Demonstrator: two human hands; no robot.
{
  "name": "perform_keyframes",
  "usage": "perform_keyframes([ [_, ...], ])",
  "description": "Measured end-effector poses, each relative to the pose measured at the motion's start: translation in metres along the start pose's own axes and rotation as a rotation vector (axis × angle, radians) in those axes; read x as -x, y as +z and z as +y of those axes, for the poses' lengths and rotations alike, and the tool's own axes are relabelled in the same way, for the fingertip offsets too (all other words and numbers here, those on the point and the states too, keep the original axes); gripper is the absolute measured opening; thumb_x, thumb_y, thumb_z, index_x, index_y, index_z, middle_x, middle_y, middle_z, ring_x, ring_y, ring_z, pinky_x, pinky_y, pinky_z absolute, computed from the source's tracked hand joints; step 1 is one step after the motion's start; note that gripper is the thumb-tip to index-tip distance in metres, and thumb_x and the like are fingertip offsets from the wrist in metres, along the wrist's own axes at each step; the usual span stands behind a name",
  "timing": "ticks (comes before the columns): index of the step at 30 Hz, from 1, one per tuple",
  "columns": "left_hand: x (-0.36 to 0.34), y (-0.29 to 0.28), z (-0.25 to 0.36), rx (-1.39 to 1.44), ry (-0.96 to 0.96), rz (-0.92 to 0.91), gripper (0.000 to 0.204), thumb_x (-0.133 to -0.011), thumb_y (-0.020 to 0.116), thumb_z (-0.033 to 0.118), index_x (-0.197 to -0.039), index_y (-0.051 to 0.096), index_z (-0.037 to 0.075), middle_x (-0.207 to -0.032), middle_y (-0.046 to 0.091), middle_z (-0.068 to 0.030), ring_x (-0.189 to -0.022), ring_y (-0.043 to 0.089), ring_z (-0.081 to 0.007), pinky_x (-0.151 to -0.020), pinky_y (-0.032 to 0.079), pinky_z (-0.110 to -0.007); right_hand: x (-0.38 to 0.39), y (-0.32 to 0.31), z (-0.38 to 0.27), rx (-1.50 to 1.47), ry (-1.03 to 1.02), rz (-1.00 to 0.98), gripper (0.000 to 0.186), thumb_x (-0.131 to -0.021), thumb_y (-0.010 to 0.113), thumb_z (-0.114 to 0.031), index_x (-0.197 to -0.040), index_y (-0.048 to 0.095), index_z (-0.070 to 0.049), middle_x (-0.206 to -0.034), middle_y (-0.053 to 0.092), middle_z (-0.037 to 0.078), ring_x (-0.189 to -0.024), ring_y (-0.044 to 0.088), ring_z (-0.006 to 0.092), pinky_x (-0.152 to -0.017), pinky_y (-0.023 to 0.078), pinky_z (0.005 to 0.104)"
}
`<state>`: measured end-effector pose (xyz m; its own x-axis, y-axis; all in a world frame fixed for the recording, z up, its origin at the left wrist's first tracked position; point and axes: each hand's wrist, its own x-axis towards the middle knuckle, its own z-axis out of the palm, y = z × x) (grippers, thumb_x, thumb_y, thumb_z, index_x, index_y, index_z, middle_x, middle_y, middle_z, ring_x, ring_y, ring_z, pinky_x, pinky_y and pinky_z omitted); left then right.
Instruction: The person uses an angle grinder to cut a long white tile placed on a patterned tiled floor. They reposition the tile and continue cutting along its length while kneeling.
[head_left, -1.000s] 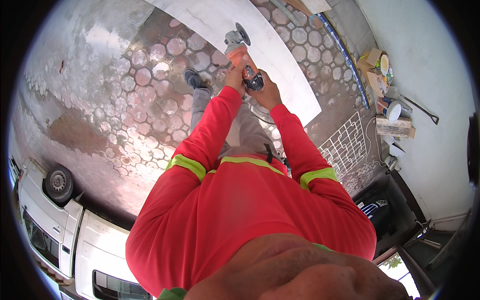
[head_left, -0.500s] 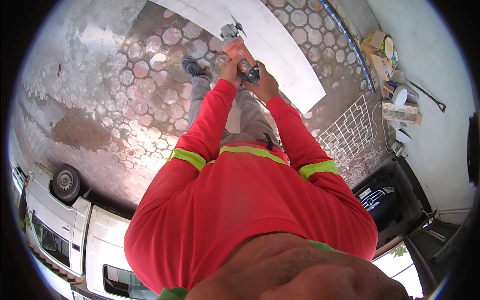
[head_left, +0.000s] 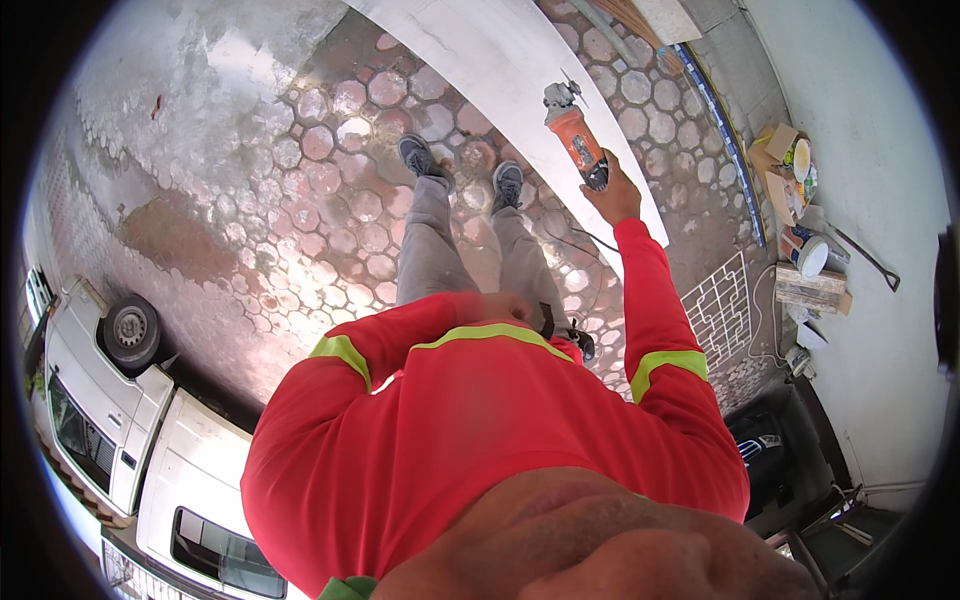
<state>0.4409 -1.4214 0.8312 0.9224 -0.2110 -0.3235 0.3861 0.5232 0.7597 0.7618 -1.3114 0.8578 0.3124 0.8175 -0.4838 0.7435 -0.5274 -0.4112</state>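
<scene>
An orange and black angle grinder (head_left: 574,138) with a grey head and a thin disc is gripped at its rear end by my right hand (head_left: 612,192), out over a long white board (head_left: 470,50) on the floor. A dark cord (head_left: 590,240) runs below that hand. Close to my waist, my left hand (head_left: 500,308) is blurred, apart from the tool; I cannot make out its fingers or whether it touches my clothing. My feet in grey shoes (head_left: 418,156) stand on the paving left of the board.
Along the right wall lie a long blue strip (head_left: 720,110), cardboard boxes (head_left: 785,200), a bucket (head_left: 812,258), a shovel (head_left: 870,255) and wooden pieces. A white metal grille (head_left: 715,310) lies nearby. A white vehicle (head_left: 150,440) is at lower left, a dark car (head_left: 760,450) at lower right.
My left hand has let go of the grinder and moved back to my waist. My right hand alone holds it, moved to the right. Both shoes now show.
</scene>
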Motion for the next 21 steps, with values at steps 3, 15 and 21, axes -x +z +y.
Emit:
perform_keyframes([
  [3, 0.009, -0.092, -0.016, -0.05, -0.173, -0.03, 0.031, -0.093, 0.072, 0.033, -0.093, 0.069, 0.002, -0.086, 0.068, -0.0034, -0.082, 0.059, -0.0091, -0.074, 0.05, -0.031, -0.088, 0.068, 0.033, -0.021, -0.001, -0.012, 0.081, -0.074, 0.082, -0.027, -0.143, 0.04, -0.021, -0.114, 0.07, 0.015, -0.106, 0.067, 0.0382, -0.088, 0.053, 0.0472],
  [15, 0.007, -0.752, -0.484, -1.032, -0.341, 1.289, 0.038, -0.086, 0.074, 0.026, -0.116, 0.061, 0.006, -0.115, 0.066, -0.0117, -0.106, 0.063, -0.0358, -0.09, 0.05, -0.046, -0.707, 0.748, 0.143, -0.109, -0.227, -0.028, 0.082, -0.075, 0.08, -0.04, -0.145, 0.043, -0.016, -0.111, 0.071, 0.017, -0.102, 0.069, 0.0388, -0.088, 0.053, 0.0478],
  [21, -0.009, -0.808, -0.612, -0.602, -0.388, 1.215, 0.041, -0.089, 0.073, 0.022, -0.122, 0.059, 0.002, -0.11, 0.068, -0.0177, -0.096, 0.068, -0.0308, -0.084, 0.053, -0.04, -0.88, 0.937, 0.176, -0.121, -0.397, 0.071, 0.084, -0.076, 0.08, -0.045, -0.147, 0.044, -0.018, -0.108, 0.073, 0.016, -0.1, 0.071, 0.0365, -0.088, 0.054, 0.045],
])
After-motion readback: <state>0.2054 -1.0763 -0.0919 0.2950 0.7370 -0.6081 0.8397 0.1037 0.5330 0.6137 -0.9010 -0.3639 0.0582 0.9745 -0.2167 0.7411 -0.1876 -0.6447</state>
